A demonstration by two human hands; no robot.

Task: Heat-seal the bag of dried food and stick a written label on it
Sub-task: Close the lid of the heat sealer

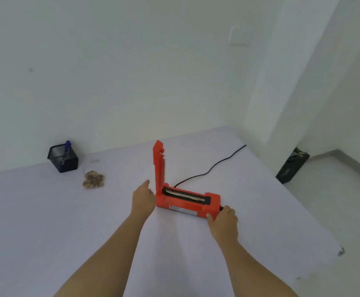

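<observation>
Low and right of centre, a grasping grip: right hand (pixel 223 221) curled round the right end of the orange heat sealer (pixel 187 202), thumb on the near face, fingers over the end. Left of centre, a released grip: left hand (pixel 143 197) with fingers straight, laid against the sealer's left end beside the hinge, holding nothing. Both forearms (pixel 114 249) reaching up from the bottom edge of the frame.

Between the two hands, the sealer's base lying flat on the pale tabletop (pixel 46 221), slanting down toward the right, with a pale sealing strip (pixel 183 195) in a dark slot along its top. Lid (pixel 159 166) swung up, standing nearly upright at the left end. Black cord (pixel 213 168) trailing from behind the base toward the upper right, out to the tabletop's far edge.

Well apart to the left of the sealer, the clear bag of dried food (pixel 93 179), lying flat on the tabletop, brown pieces inside, touched by neither hand. Just beyond it, toward the upper left, a black mesh pen holder (pixel 69 163) with a blue pen (pixel 67 146) standing in it. Between holder and bag, a small pale slip (pixel 95 161), too faint to identify. Toward the right edge, off the tabletop, a dark bin (pixel 292 166) beside the white wall (pixel 132 71).
</observation>
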